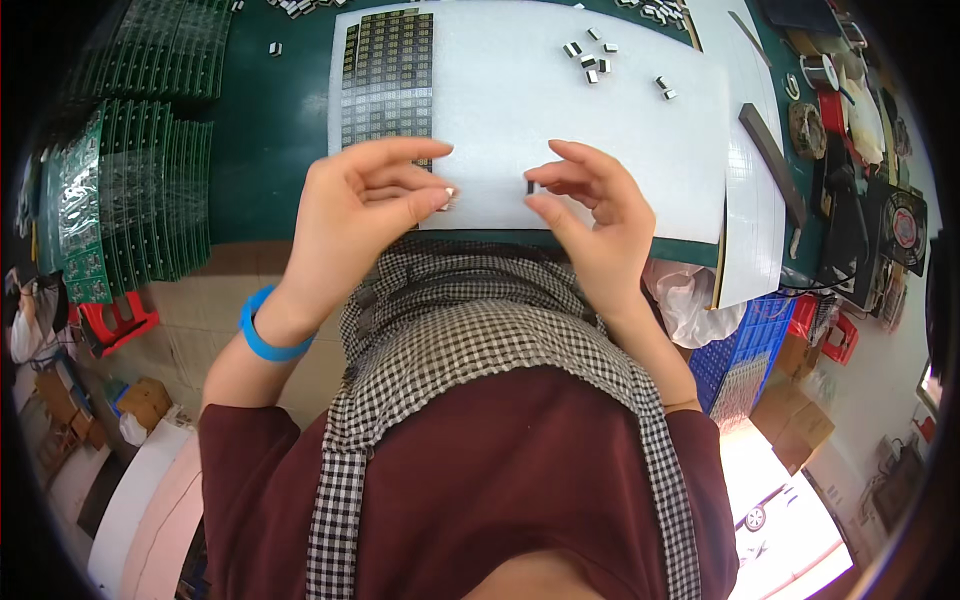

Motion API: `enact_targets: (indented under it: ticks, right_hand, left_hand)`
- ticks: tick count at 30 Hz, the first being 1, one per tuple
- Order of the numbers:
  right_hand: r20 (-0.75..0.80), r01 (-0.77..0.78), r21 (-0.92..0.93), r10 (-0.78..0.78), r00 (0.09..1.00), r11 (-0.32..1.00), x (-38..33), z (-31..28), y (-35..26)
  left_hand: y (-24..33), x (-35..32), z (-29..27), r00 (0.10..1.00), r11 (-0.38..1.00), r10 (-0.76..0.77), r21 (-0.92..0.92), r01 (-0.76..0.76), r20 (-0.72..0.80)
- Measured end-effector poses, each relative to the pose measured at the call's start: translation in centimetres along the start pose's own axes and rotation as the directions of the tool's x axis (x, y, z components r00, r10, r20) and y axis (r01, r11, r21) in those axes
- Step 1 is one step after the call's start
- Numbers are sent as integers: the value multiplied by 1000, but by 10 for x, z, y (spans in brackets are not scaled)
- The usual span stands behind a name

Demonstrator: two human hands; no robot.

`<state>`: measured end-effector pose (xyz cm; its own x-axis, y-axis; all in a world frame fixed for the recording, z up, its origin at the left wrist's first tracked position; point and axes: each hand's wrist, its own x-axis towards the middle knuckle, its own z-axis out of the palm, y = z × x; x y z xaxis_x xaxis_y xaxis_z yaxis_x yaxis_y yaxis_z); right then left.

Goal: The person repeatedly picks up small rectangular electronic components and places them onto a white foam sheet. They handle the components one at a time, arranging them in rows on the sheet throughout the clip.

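My left hand pinches a small white component between thumb and fingers, with what look like thin pins showing below it. My right hand, facing it across a short gap, grips a small black-and-white block at the fingertips. Both hands hover over the near edge of a white foam board. Along the board's left side lies a dark strip panel with rows of small rectangular marks, partly covered by my left hand. Several black-and-white blocks lie scattered at its far right.
Stacks of green circuit boards stand at the left on the green table. More small blocks lie along the far edge. At the right are a grey bar, a wire spool and a black fan-like device.
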<state>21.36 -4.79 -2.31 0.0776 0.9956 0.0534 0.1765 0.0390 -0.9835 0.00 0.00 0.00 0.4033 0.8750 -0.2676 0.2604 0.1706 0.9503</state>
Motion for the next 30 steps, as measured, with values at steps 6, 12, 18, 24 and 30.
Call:
enact_targets:
  ticks: [6,12,18,24,30]
  right_hand:
    - [27,432,-235,-438,898,871,3,6,-5]
    - [80,415,-256,-409,909,873,1,7,-8]
    - [47,405,-260,-408,912,877,0,8,-3]
    - [146,473,-307,-450,881,826,2,4,-5]
    - [104,302,-230,-285,953,925,-5,-17,-7]
  left_hand:
    - [-3,13,20,959,745,-139,-613,265,245]
    - [-4,14,24,949,699,-168,-646,306,268]
    - [-2,14,29,950,686,-179,-659,308,257]
    - [-4,15,28,969,823,-130,-522,224,210]
    - [-1,36,9,985,989,101,-90,-114,-140]
